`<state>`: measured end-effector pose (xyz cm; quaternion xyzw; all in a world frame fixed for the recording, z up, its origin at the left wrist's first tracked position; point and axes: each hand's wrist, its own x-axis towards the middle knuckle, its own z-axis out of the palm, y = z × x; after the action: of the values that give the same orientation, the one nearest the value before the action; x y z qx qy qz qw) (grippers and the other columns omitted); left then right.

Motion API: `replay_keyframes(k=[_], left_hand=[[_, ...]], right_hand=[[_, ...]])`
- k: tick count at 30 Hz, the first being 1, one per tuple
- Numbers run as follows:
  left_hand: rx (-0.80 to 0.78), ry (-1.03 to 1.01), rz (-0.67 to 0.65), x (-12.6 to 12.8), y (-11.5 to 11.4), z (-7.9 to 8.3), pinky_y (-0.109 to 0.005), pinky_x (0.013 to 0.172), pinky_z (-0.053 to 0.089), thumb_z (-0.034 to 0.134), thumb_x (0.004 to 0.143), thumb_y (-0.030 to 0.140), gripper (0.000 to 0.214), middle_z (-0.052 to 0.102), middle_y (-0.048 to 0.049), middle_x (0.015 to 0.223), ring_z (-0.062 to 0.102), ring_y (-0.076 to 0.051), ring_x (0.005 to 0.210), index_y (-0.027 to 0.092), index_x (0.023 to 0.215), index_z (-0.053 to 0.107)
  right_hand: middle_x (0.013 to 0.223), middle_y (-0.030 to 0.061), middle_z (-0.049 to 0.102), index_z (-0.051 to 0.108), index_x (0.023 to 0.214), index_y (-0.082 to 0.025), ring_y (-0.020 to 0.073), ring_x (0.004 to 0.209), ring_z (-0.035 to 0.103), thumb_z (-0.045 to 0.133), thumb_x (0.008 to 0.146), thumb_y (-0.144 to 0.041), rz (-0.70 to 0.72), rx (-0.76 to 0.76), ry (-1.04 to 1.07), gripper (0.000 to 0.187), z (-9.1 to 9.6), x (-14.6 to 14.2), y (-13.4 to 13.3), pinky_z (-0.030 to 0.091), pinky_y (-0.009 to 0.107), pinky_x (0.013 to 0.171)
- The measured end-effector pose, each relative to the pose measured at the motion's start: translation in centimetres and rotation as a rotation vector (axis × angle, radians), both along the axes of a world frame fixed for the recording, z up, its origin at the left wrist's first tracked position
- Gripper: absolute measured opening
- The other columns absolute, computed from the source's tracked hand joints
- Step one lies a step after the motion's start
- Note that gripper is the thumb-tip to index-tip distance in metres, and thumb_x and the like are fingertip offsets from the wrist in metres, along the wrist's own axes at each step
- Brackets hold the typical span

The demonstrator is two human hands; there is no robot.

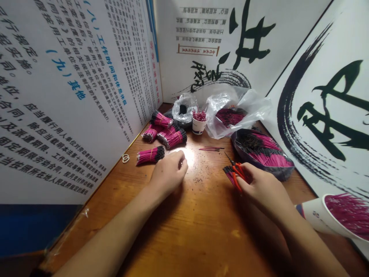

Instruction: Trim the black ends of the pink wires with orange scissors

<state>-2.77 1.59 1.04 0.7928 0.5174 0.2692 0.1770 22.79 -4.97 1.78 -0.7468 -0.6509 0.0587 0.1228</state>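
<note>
My left hand (pixel 168 173) rests curled on the wooden tabletop (pixel 201 234), its fingers closed with nothing showing in them. Just beyond it lies a tied bundle of pink black-tipped wires (pixel 150 155), and several more bundles (pixel 164 132) lie further back. My right hand (pixel 261 188) is shut on a pair of orange-handled scissors (pixel 236 176). A small bunch of pink wires (pixel 230 175) sits against the scissors, partly hidden by my fingers. A few loose wires (pixel 211 148) lie on the wood ahead of that hand.
Printed boards with Chinese text wall off the left, back and right. At the back stand a clear plastic bag of wires (pixel 230 115) and a paper cup of wires (pixel 199 125). A dark bag of wires (pixel 261 154) lies right, beside a tipped paper cup (pixel 343 215). A rubber band (pixel 125 158) lies left.
</note>
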Motion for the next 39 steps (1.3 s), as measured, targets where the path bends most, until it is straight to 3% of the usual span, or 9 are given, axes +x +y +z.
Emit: replay_keyframes(k=[3,9,14,20,23,25,28,31,39], left_hand=[[-0.035,0.164,0.064,-0.5,0.6,-0.3,-0.029,0.06,0.029,0.049,0.09,0.026,0.016,0.065,-0.0033,0.08,0.057,-0.019,0.072,0.021,0.075,0.051],[-0.054,0.253,0.091,-0.9,0.8,-1.0,-0.03,0.062,0.032,0.049,0.091,0.027,0.013,0.066,-0.0052,0.085,0.061,-0.021,0.077,0.022,0.079,0.051],[-0.038,0.266,0.084,-0.9,0.7,-1.1,-0.031,0.064,0.035,0.047,0.093,0.026,0.008,0.066,-0.0068,0.094,0.063,-0.024,0.083,0.022,0.089,0.053],[-0.067,0.161,0.126,-0.7,0.7,-0.7,-0.031,0.063,0.035,0.044,0.094,0.029,0.012,0.066,-0.0062,0.087,0.062,-0.023,0.078,0.022,0.095,0.054],[-0.032,0.022,0.041,-0.3,0.3,-0.2,-0.03,0.066,0.037,0.044,0.094,0.025,0.01,0.063,-0.0039,0.085,0.058,-0.019,0.075,0.021,0.093,0.054],[-0.027,-0.085,-0.09,0.2,-0.4,0.0,-0.029,0.068,0.038,0.045,0.093,0.023,0.01,0.06,-0.0019,0.082,0.054,-0.017,0.073,0.02,0.093,0.054],[-0.146,-0.211,-0.317,1.2,-1.8,-0.1,-0.027,0.067,0.039,0.043,0.096,0.027,0.015,0.058,-0.0002,0.079,0.052,-0.015,0.07,0.02,0.094,0.056],[-0.274,-0.316,-0.498,2.2,-3.1,-0.5,-0.026,0.067,0.04,0.046,0.096,0.031,0.016,0.06,-0.0008,0.083,0.052,-0.014,0.074,0.019,0.093,0.056],[-0.283,-0.384,-0.505,2.7,-3.3,-0.9,-0.027,0.071,0.041,0.042,0.099,0.032,0.025,0.061,-0.003,0.083,0.053,-0.015,0.078,0.017,0.084,0.056]], right_hand=[[0.083,0.0045,0.072,0.059,0.088,-0.024,0.0231,0.074,0.067,0.052,0.087,-0.038,0.002,-0.053,-0.045,0.016,-0.5,0.1,0.1,0.034,0.028,0.057],[0.085,0.0049,0.073,0.059,0.09,-0.024,0.023,0.074,0.068,0.053,0.088,-0.036,0.007,-0.057,-0.038,0.013,-0.8,0.2,0.2,0.031,0.027,0.055],[0.082,0.0045,0.073,0.058,0.086,-0.024,0.0234,0.071,0.068,0.054,0.086,-0.035,-0.008,-0.12,-0.069,0.012,-0.8,0.3,0.3,0.027,0.027,0.053],[0.075,0.0034,0.072,0.059,0.079,-0.023,0.0203,0.064,0.065,0.056,0.083,-0.032,-0.005,-0.09,-0.087,0.01,-1.1,-0.2,0.3,0.024,0.026,0.051],[0.077,0.0029,0.071,0.059,0.081,-0.024,0.0205,0.065,0.064,0.057,0.082,-0.033,-0.028,-0.042,-0.055,0.01,-0.7,0.0,0.3,0.031,0.026,0.052],[0.078,0.0027,0.07,0.06,0.087,-0.023,0.0204,0.066,0.064,0.058,0.081,-0.033,-0.015,0.053,0.05,0.012,-0.5,-0.2,0.2,0.038,0.027,0.055],[0.078,0.002,0.068,0.06,0.094,-0.022,0.0181,0.066,0.063,0.059,0.081,-0.031,0.114,0.17,0.38,0.016,-0.5,-1.3,-0.3,0.046,0.027,0.06],[0.078,0.0025,0.067,0.059,0.091,-0.021,0.0168,0.069,0.064,0.063,0.081,-0.029,0.263,0.164,0.737,0.014,-0.9,-3.3,-1.2,0.05,0.025,0.063],[0.077,0.0014,0.065,0.061,0.09,-0.021,0.015,0.068,0.063,0.063,0.079,-0.021,0.334,0.115,0.929,0.012,-2.3,-5.8,-2.1,0.053,0.023,0.065]])
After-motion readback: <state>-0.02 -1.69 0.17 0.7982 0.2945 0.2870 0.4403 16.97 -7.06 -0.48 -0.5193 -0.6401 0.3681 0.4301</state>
